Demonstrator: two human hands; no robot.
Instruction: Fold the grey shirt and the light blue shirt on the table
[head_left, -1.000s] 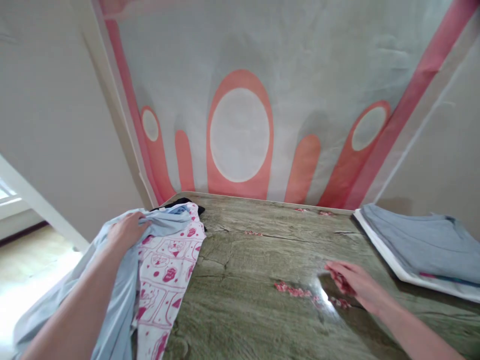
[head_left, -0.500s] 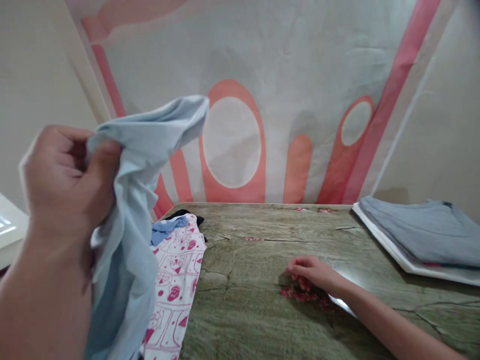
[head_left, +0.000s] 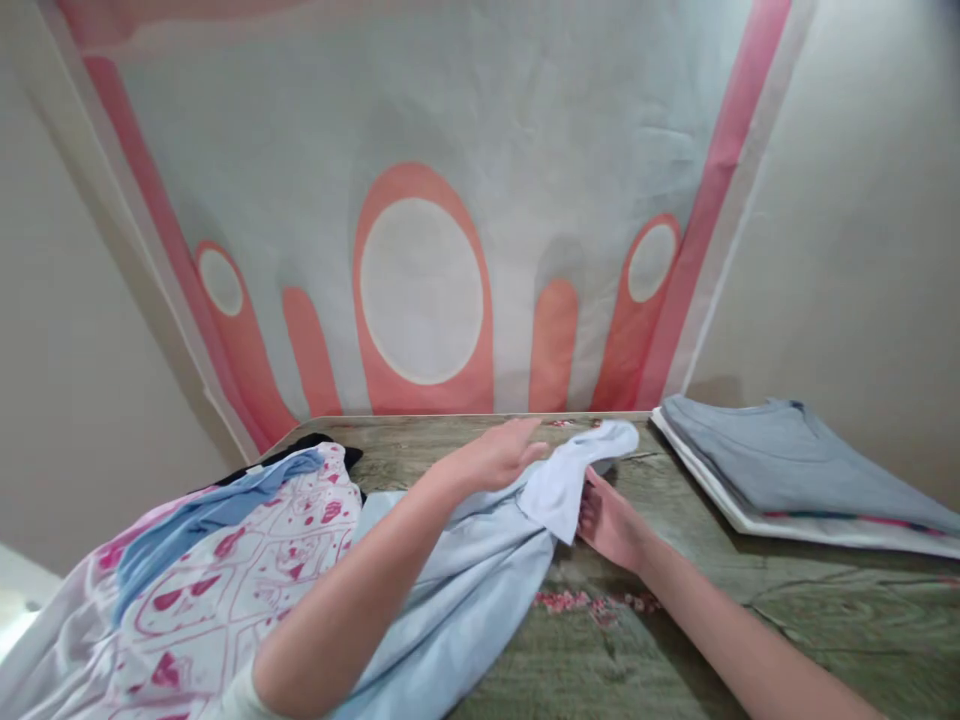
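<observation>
A light blue shirt [head_left: 480, 570] lies across the table, its upper end bunched and lifted towards the right. My left hand [head_left: 499, 455] is stretched out flat over this upper end, fingers extended and the thumb close to the cloth. From the right, my right hand [head_left: 611, 522] has its fingers curled round the raised edge of the shirt; part of them is hidden by the cloth. The shirt's lower part runs down under my left forearm and out of view.
A heap of clothes lies at the left: a white garment with pink print [head_left: 255, 580], a blue cloth [head_left: 202, 520] and a black piece [head_left: 307, 442]. Folded grey and white clothes [head_left: 795, 460] are stacked at the right. The wood-patterned table [head_left: 750, 610] meets a painted wall.
My left hand has brought the shirt down from the upper left onto the table and let go. My right hand has taken hold of its edge. The view has turned left.
</observation>
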